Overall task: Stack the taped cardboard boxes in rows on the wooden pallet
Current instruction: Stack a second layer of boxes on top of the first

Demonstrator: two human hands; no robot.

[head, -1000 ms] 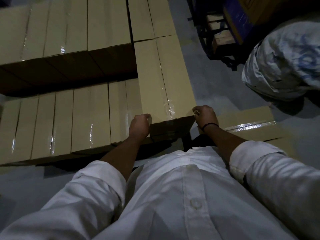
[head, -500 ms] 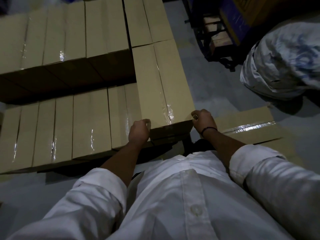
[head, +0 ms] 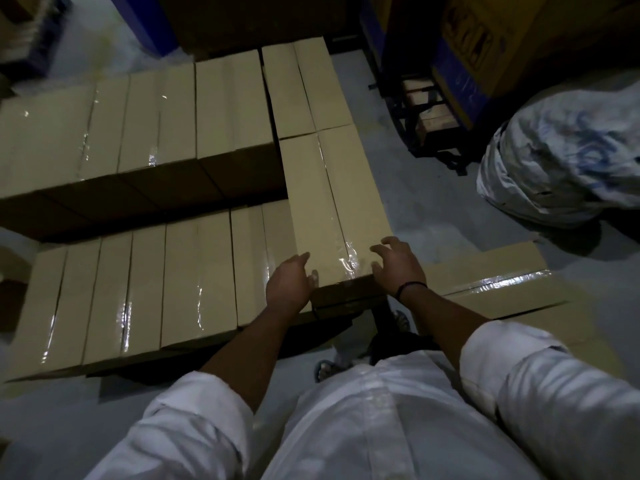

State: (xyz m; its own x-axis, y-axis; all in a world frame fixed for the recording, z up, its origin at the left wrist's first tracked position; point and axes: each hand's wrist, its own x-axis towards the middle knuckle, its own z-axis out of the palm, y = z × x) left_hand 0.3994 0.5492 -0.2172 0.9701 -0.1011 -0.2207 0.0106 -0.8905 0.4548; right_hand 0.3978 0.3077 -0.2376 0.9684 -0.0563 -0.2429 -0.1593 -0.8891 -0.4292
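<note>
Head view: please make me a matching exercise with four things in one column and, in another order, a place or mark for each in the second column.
Things:
1. left hand
2. right hand
3. white sack
4. loose taped box

Places or marks:
A. on the floor, far right
B. at the near left corner of the top box
C. lies flat on the floor, right of the hands
D. has a dark wristband

Pairs: 1-B, 2-D, 3-A, 4-C

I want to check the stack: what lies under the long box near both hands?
Below the long box, a second cardboard end face shows; the rest, and any pallet, is covered.
</note>
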